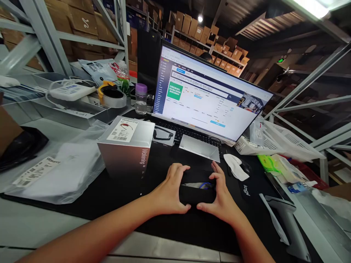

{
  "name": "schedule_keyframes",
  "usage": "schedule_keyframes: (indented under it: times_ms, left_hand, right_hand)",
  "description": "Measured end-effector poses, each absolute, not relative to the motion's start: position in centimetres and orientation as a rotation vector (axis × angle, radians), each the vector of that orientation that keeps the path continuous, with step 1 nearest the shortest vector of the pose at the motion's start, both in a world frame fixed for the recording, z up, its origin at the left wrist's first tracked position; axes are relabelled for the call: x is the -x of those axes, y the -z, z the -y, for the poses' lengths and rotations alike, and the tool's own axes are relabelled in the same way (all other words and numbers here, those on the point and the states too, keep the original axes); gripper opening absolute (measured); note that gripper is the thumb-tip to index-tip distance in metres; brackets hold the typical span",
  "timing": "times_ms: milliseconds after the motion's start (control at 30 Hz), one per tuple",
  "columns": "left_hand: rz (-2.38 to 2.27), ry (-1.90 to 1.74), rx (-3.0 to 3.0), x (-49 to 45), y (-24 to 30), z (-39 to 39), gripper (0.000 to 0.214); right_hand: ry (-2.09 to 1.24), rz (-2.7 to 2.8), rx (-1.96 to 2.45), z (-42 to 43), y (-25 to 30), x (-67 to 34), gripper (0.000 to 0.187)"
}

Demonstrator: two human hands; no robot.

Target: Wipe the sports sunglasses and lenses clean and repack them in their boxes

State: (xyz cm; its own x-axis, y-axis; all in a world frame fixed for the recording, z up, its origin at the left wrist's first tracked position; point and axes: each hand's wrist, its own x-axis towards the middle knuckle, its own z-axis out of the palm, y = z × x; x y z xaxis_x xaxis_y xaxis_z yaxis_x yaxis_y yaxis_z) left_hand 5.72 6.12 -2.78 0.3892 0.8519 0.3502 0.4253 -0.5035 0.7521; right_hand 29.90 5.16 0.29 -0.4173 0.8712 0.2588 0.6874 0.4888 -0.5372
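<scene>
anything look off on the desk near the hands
The crumpled white cloth on the black mat beside the mouse looks dropped rather than set down. The black pouch between the left hand and right hand also gapes, showing white and a blue cord.

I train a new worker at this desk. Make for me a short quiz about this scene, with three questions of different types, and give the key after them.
1. True or false: the left hand and the right hand both touch the black pouch.
2. Which hand is nearer to the silver box printed "Wakening"?
3. What colour is the cap of the clear bottle beside the monitor? A) red B) purple C) white

Key: 1. True. 2. The left hand. 3. B, purple.
</scene>
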Motion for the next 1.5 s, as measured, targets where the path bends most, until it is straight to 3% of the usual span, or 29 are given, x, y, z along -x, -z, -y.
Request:
schedule_keyframes:
  times_ms: [167, 300, 600, 833, 967, 1133, 1300, 1500]
  left_hand:
    - [-1.116, -0.972, -2.084, -5.7, 2.7, -5.9, 0.118]
    - [-1.124, -0.977, -2.12, -5.6, 2.5, -5.8, 0.117]
    - [-1.078, -0.946, -2.167, -5.6, 2.4, -5.7, 0.115]
    - [-1.081, -0.925, -2.208, -5.5, 2.6, -5.8, 0.12]
    - [-1.066, -0.949, -2.221, -5.6, 2.8, -5.9, 0.125]
    - [-1.061, -0.916, -2.227, -5.6, 2.7, -5.7, 0.13]
    - [-1.058, -0.909, -2.244, -5.5, 2.5, -5.4, 0.13]
    - [-1.064, -0.888, -2.251, -5.5, 2.5, -5.3, 0.128]
  right_hand:
    - [-0.633, 2.257, 1.175, -5.8, -1.0, -30.9, 0.055]
    - [-0.615, 2.259, 1.142, -5.5, -1.8, -31.0, 0.038]
    - [-0.767, 2.273, 1.179, -7.9, -6.1, -29.9, 0.032]
    - [-1.203, 2.179, 0.977, -9.0, -7.1, -28.0, 0.026]
    - [-0.853, 2.398, 1.014, -8.0, -7.4, -26.5, 0.013]
    - [-0.508, 2.73, 1.07, -6.3, -8.0, -24.8, 0.016]
    - [-0.344, 2.73, 1.202, -6.6, -7.2, -24.4, 0.01]
    - [-0.31, 2.634, 1.214, -6.3, -7.1, -24.8, 0.021]
